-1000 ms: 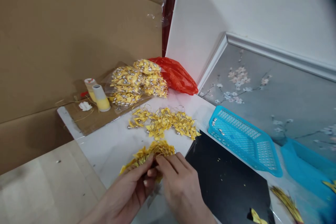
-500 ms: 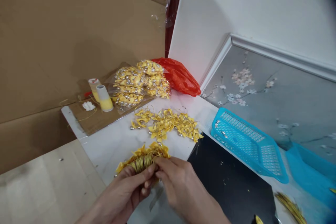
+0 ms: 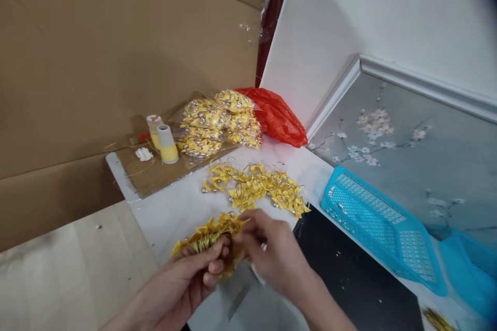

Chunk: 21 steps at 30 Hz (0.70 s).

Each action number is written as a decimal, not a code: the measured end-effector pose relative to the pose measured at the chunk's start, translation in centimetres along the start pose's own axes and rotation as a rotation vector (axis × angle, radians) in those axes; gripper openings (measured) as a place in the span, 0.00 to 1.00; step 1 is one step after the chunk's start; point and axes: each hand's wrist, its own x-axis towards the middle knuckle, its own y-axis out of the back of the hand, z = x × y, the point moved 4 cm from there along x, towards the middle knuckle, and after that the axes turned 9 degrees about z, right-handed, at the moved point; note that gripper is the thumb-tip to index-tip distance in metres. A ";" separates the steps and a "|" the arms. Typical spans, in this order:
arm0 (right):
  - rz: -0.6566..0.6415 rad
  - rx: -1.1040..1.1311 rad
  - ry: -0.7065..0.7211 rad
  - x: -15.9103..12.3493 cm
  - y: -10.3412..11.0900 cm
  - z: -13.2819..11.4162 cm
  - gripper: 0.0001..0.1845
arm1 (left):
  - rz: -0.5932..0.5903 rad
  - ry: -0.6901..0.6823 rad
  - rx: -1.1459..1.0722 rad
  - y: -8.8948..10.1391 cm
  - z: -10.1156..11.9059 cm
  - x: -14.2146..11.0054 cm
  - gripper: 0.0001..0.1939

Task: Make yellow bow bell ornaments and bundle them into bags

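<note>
My left hand is closed round a bundle of yellow ribbon ornaments strung with gold cord loops. The loops are gathered against the thumb, and the yellow points stick out along the far side. At the bundle's right end, my right hand has its thumb and fingers pinched on a yellow ornament, somewhat blurred. Just beyond the hands, more loose yellow ornaments with silver beads and gold loops lie in a pile on the white tabletop.
Clear bags of yellow ornaments lie at the back beside a red plastic bag. Two thread cones stand on cardboard at the left. A black board, a blue basket and gold cords are on the right.
My right hand has lifted slightly and turned at the bundle's right end, its fingers shifting from the loops to the yellow part. The camera view has swung a little left.
</note>
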 end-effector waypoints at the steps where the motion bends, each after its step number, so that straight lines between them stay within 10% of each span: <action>1: 0.055 -0.050 -0.034 1.0 0.2 0.8 0.10 | 0.029 0.015 -0.013 0.0 0.1 -0.1 0.11; 7: 0.140 -0.298 -0.092 5.0 -0.6 4.3 0.14 | 0.130 -0.002 -0.094 1.0 0.6 -0.6 0.12; 21: 0.222 -0.246 -0.168 1.6 -0.9 4.3 0.10 | 0.190 -0.104 -0.195 0.8 1.5 0.4 0.11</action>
